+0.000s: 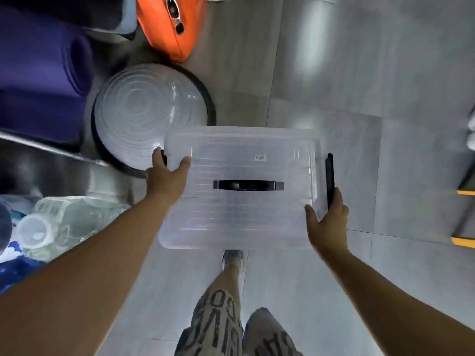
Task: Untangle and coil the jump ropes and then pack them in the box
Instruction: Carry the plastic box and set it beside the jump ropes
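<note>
Two grips hold one clear storage box (244, 217) level over the tiled floor (334, 73).
The left grip (168, 173) clasps the box's left end, thumb on the lid. The right grip (327, 222) clasps the right end beside the black latch (329, 176). It seems best to lower both ends together and set the box flat before unlatching. Count: one box, one black lid handle (248, 185), one latch plainly seen, no jump ropes in view.

Clear lidded box (239, 214) held over grey tile floor (359, 73) w/ both grips. Left grip (167, 176) clasps its left end, thumb on lid. Right grip (327, 224) holds right edge by black latch (329, 181). Black handle (248, 185) at lid ctr. Silver balance dome (144, 106) just beyond; orange bag (164, 34) w/ sunglasses (174, 14) further off.
</note>
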Demonstrator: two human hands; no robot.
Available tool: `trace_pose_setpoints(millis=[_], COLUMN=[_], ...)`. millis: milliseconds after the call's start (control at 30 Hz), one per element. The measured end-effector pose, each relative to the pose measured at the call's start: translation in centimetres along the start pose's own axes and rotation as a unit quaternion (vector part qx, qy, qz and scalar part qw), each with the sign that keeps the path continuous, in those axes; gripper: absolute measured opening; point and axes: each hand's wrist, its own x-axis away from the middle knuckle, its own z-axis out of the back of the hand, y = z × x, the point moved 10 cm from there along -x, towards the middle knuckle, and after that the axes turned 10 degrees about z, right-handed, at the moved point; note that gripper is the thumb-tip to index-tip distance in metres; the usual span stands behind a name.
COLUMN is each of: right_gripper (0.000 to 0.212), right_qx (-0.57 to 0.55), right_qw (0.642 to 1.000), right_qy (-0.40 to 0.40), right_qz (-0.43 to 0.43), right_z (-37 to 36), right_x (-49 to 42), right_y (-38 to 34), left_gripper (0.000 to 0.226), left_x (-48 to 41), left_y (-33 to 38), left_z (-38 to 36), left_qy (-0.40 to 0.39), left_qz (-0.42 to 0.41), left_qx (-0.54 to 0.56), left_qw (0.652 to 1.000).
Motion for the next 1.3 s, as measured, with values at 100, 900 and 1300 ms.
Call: trace_pose_setpoints(millis=[100,900,1300], right_gripper=[0.077,0.078,0.079], right_qx=[0.011,0.015,0.057], right_qw=[1.000,0.996,0.985], right_qy=[0.003,-0.049,-0.081], right_qz=[-0.010,0.075,0.142], right_z=[2.1,18.0,18.7], right_x=[-5.5,-62.0,-93.4], right_y=[-1.5,-20.3,-35.3], left_gripper=[0.082,0.082,0.082], left_x=[-2.1,-20.2,-35.6], left_y=[5.1,52.4,74.9], left_z=[-2.5,-18.0,-23.4], left_qy=[-0.004,0.063,0.094], left_qz=[0.020,0.054,0.065], left_qx=[-0.024,0.067,0.131], left_qw=[1.000,0.994,0.985])
